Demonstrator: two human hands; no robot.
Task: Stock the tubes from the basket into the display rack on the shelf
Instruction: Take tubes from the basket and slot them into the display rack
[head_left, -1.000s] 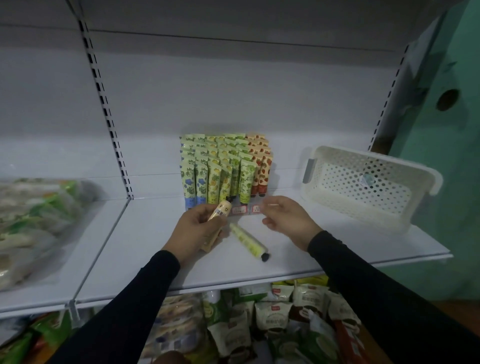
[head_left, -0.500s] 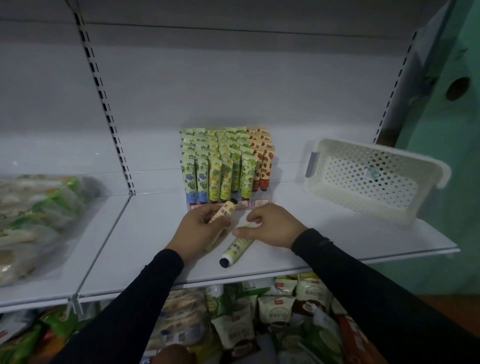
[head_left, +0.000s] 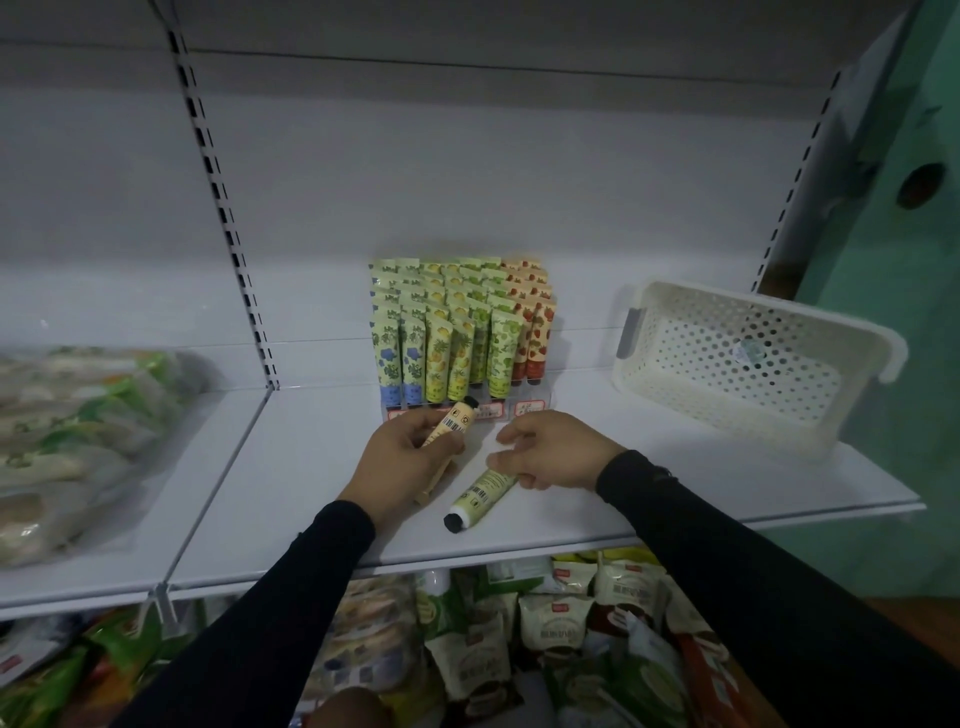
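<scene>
Head view, nearest first, taking the clear stepped display rack (head_left: 462, 338) of upright printed tubes as the landmark: below and in front of the rack, packaged snack bags (head_left: 545, 639) crowd the lower shelf. On the white metal shelf (head_left: 311, 467) just in front of the rack, a pale green tube with a black cap (head_left: 480, 493) lies flat, cap toward the shelf's front edge; the right hand (head_left: 553, 452) has curled fingers on its crimped end, apparently pinching it. Beside it, closer to the rack's front lip, the left hand (head_left: 402, 457) grips a cream-yellow tube with a black cap (head_left: 449, 426), cap pointing at the rack. Right of the rack, well apart, a white perforated plastic basket (head_left: 753, 358) stands tilted and looks empty. Far left of the rack lie clear-wrapped packets (head_left: 78, 431). These tubes are likely light, soft-walled and a little slick; taking one mid-body, not by the flat crimp, should steer the cap end down into a slot.
</scene>
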